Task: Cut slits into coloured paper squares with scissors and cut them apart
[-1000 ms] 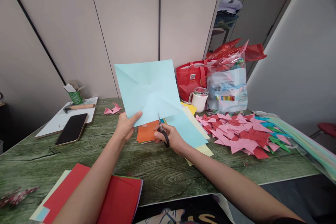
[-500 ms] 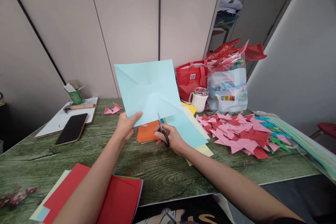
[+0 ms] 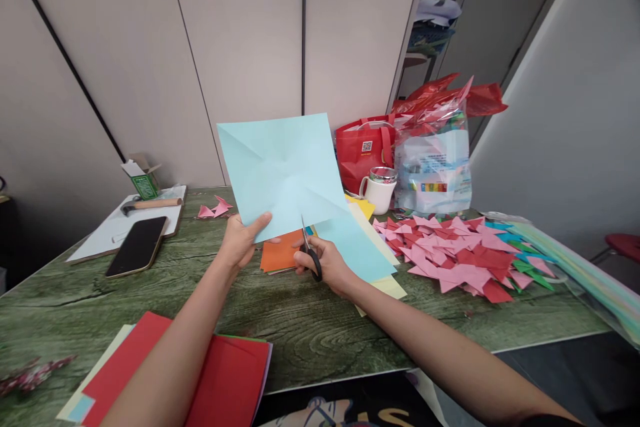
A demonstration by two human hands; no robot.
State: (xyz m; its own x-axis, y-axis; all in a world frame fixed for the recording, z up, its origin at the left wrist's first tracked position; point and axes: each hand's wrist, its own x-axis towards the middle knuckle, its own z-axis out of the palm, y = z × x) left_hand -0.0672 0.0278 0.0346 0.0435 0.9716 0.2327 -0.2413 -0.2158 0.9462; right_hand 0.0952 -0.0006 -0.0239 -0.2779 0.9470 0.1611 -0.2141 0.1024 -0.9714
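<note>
My left hand (image 3: 243,240) pinches the lower edge of a creased light blue paper square (image 3: 283,170) and holds it upright above the green wood-grain table (image 3: 280,320). My right hand (image 3: 325,263) grips black-handled scissors (image 3: 310,250), their blades pointing up at the sheet's bottom edge. Under both hands lies a stack of coloured sheets, orange (image 3: 280,253), light blue and yellow.
A heap of pink and red paper triangles (image 3: 460,253) covers the right side. Behind it stand a white mug (image 3: 379,191), a red bag (image 3: 363,147) and a clear plastic bag (image 3: 435,160). A phone (image 3: 137,245), hammer (image 3: 150,203) and clipboard lie left; red sheets (image 3: 220,373) lie near me.
</note>
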